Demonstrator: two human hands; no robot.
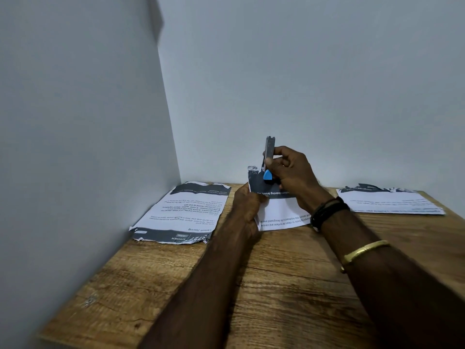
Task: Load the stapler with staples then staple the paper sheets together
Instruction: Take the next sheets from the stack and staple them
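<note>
- Right hand (pixel 292 172) fingers clamped on stapler (pixel 269 157), held upright; could slip off corner.
- Left hand (pixel 247 205) pinched paper sheets (pixel 279 210); loose pinch risked misaligned staple.

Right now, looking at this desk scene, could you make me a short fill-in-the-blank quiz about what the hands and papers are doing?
1. The right hand grips a stapler whose tip is coloured ____.
2. The left hand holds the paper sheets by their ____ edge.
3. The printed sheet headed Lemon Juicing lies on the ____ side of the wooden table.

Missing words: blue; left; left
</note>
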